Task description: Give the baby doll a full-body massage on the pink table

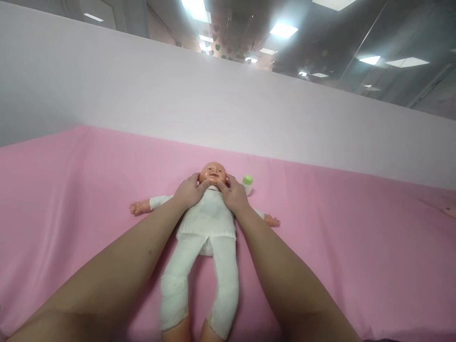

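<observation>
A baby doll [207,213] with a hard plastic head and a white cloth body lies on its back on a pink sheet [356,247], arms spread to both sides. My left hand [191,191] is curled against the left side of its head, with the thumb at the jaw. On the opposite side my right hand [233,194] cups the head the same way, its thumb near the chin. Both sets of fingers reach partly behind the head and are hidden there. Just beyond my right hand is a small clear bottle with a green cap [248,180].
A white wall panel [213,104] rises behind the sheet. Above it, glass [320,52] reflects several ceiling lights. Folds run through the sheet on the left and right. A small skin-coloured object [449,210] shows at the right edge, too cut off to name.
</observation>
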A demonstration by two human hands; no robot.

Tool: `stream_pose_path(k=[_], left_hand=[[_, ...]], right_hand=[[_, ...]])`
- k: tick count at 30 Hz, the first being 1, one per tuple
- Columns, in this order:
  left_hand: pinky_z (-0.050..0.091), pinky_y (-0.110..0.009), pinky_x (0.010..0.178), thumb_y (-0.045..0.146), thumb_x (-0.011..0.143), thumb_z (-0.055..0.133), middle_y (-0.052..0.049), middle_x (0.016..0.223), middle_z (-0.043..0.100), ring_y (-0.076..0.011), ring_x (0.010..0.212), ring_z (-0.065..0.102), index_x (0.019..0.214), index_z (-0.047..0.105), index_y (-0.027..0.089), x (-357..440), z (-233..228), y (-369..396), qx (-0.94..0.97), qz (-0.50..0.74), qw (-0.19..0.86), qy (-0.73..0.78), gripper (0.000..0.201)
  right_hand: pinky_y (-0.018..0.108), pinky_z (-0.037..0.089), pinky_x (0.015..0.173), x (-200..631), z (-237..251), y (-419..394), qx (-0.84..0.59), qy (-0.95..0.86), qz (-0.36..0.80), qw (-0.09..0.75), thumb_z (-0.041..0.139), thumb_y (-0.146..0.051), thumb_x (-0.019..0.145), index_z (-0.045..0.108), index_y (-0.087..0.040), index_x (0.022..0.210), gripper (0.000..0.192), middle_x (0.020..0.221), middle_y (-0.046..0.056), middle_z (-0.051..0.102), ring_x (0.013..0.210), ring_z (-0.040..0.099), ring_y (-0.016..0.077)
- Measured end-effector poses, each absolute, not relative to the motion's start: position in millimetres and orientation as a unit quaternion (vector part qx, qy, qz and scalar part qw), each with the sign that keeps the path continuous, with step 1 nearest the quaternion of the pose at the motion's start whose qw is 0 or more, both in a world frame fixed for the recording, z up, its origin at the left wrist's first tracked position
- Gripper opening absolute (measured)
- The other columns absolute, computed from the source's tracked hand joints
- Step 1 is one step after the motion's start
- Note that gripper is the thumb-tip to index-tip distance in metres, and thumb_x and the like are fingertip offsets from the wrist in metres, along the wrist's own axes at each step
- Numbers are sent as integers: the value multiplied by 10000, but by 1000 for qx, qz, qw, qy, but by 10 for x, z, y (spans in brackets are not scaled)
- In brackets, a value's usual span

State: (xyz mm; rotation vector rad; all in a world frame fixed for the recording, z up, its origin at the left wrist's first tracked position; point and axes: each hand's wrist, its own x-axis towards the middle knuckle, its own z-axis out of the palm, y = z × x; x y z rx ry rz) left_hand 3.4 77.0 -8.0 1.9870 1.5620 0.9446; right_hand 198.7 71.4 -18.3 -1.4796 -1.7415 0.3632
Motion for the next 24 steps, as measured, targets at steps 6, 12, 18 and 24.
stream_pose_path(k=[6, 12, 18, 24], left_hand=[[477, -391, 922, 517, 1005, 352, -114, 1234, 710, -289, 1120, 656, 1265, 596, 200, 24, -127, 799, 704, 363, 223, 568, 477], [482, -400, 906, 533, 1025, 251, -123, 1141, 730, -285, 1055, 669, 1109, 649, 204, 9, -170, 842, 691, 380, 228, 572, 523], [487, -388, 868, 695, 883, 510, -116, 1202, 720, -310, 1076, 666, 1251, 607, 205, 17, -128, 795, 695, 364, 240, 571, 620], [493, -371, 847, 649, 824, 627, -101, 1217, 715, -297, 1054, 673, 1281, 584, 209, 17, -127, 795, 699, 355, 240, 573, 636]], right_hand=[[394, 466, 1034, 2009, -213, 738, -572, -688, 144, 422, 462, -458, 1010, 547, -250, 1392, 443, 1265, 83, 695, 1174, 636, 235], [378, 458, 1055, 2022, -223, 734, -576, -670, 155, 442, 358, -433, 1043, 595, -268, 1344, 417, 1267, 55, 699, 1208, 623, 207], [387, 503, 978, 1974, -128, 662, -585, -680, 155, 415, 608, -579, 901, 585, -250, 1341, 549, 1214, 89, 711, 1108, 665, 243], [392, 535, 891, 1939, -64, 619, -612, -653, 192, 402, 752, -676, 720, 543, -239, 1367, 808, 1201, 107, 702, 1029, 679, 262]])
